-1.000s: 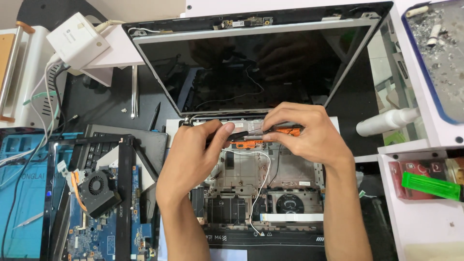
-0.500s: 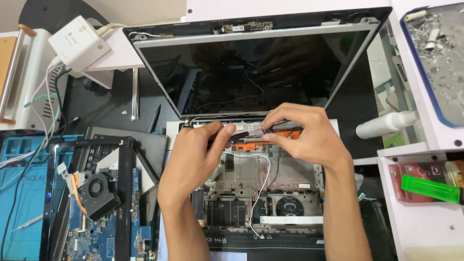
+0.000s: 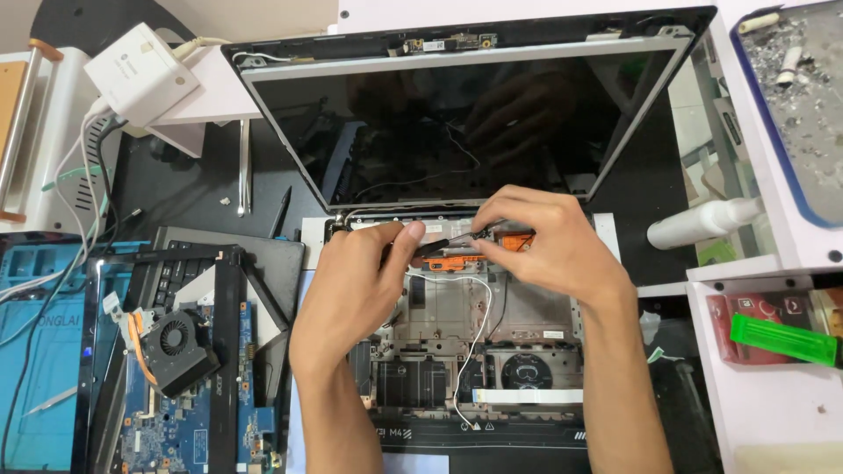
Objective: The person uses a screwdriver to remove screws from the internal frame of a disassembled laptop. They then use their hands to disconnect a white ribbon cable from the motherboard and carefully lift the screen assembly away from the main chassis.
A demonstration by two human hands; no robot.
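Observation:
An opened laptop lies in front of me with its bare chassis (image 3: 439,307) exposed and its dark screen (image 3: 439,123) tilted back. Both hands meet at the rear hinge edge. My left hand (image 3: 351,294) pinches the dark tip end of a slim black-and-orange tool (image 3: 443,246). My right hand (image 3: 549,250) grips the same tool's other end, where an orange part (image 3: 514,237) shows. A white cable (image 3: 479,325) runs down the chassis below the hands, past a round fan (image 3: 527,370).
A second dismantled board with a fan (image 3: 176,347) lies at the left on a blue mat (image 3: 39,351). A white adapter box (image 3: 140,75) sits at the back left. At the right are a white bottle (image 3: 702,224), a green piece (image 3: 781,338) and a tray of metal scraps (image 3: 803,96).
Both hands stay at the hinge edge on the tool, with the fingers shifting only slightly. The view has tilted up a little.

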